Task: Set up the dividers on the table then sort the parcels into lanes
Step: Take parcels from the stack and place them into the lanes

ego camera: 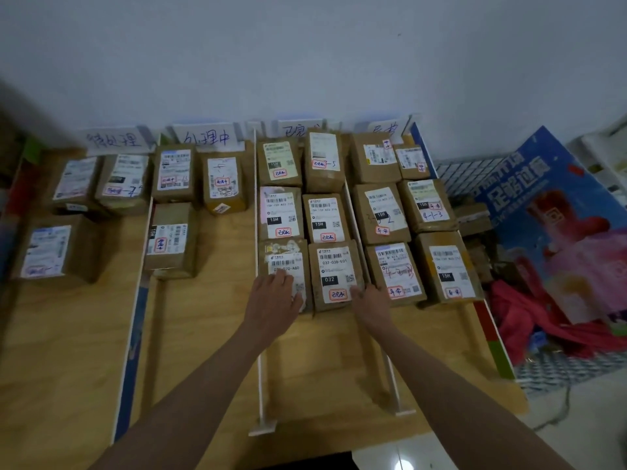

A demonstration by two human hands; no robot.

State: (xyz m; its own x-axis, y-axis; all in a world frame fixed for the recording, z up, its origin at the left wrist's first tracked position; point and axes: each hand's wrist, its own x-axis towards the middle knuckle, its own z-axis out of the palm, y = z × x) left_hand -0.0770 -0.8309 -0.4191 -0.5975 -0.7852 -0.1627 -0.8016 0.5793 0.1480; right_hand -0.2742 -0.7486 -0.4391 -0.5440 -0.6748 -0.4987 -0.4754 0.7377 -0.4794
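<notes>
Parcels, brown cardboard boxes with white shipping labels, are laid out in four lanes on the pale wooden table (210, 351), separated by thin white upright dividers (260, 351) with handwritten paper signs (208, 137) at the far end. The third lane holds six boxes in two columns. The left hand (274, 293) is laid flat, fingers spread, on top of the nearest left parcel (288, 266); nothing is pinched. The right hand (371, 305) is set, fingers loosely extended, against the near right corner of the neighbouring parcel (336, 274). The step appears to be squaring this front row. Light, even pressure towards the wall is advised, so that the dividers are not nudged out of line.
</notes>
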